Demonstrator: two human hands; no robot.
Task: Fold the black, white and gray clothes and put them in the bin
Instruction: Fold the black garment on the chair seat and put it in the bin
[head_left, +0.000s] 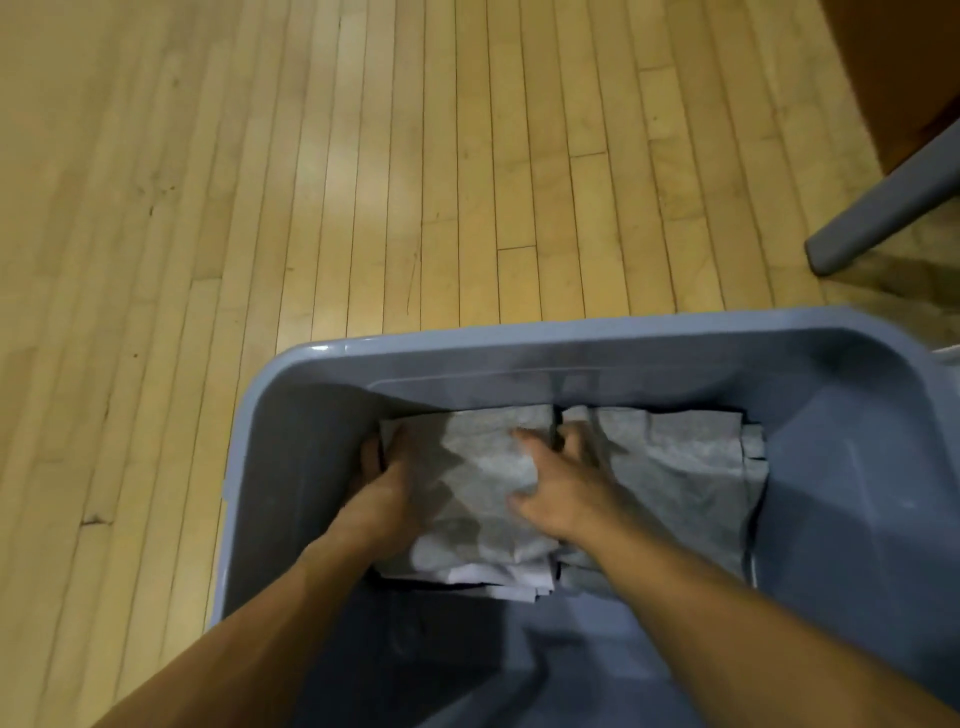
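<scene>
Nearest, two bare forearms reach down into the gray bin (519, 338); the left hand (382, 480) lies along the left edge of a folded gray garment (478, 483), its fingers curled over and under that edge, so it appears to grip the cloth; the right hand (558, 491) rests on the garment's right side with fingers spread and bent into the fabric, some dipping into the gap beside it, pressing rather than plainly pinching. Beneath this piece a white layer (498, 582) peeks out at the near edge; just beside it, to the right, sits a second folded gray pile (685, 467), touching or nearly so. Judging by the creases, the cloth is light, soft and limp; it will sag and unfold if lifted by one corner, so the hold belongs at opposite folded edges, flat and supported. Beyond the bin lies the wooden floor (311, 182); at far right, a gray furniture leg (883, 213).
</scene>
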